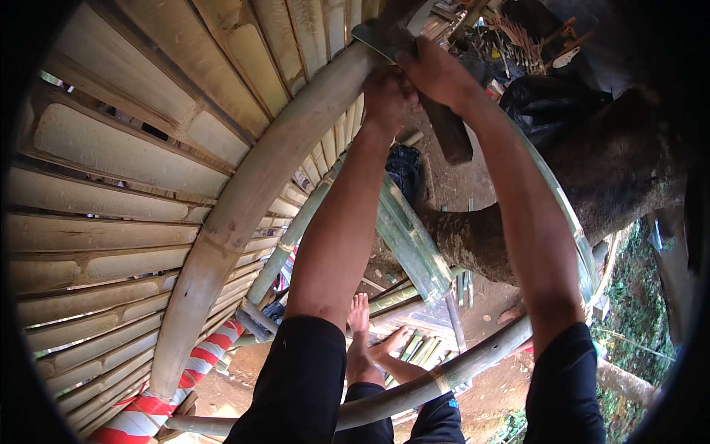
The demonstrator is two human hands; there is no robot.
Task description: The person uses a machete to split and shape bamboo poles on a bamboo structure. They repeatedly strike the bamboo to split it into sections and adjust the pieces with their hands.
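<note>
Two hands meet near twelve o'clock: the right hand (440, 74) pinches a dark flat tool (376, 42) at the upper end of a bamboo pole (248, 189), which probably serves as a rest; the left hand (388, 98) is curled just below, its contents hidden, so its grip cannot be told. Forearms converge upward, elbows apart; bamboo slats (133, 152) fan toward nine o'clock.

Head cam: I see L hand (388, 96) & R hand (440, 72) close tog. nr bamboo pole (259, 163); slatted panel (133, 152) L.
</note>
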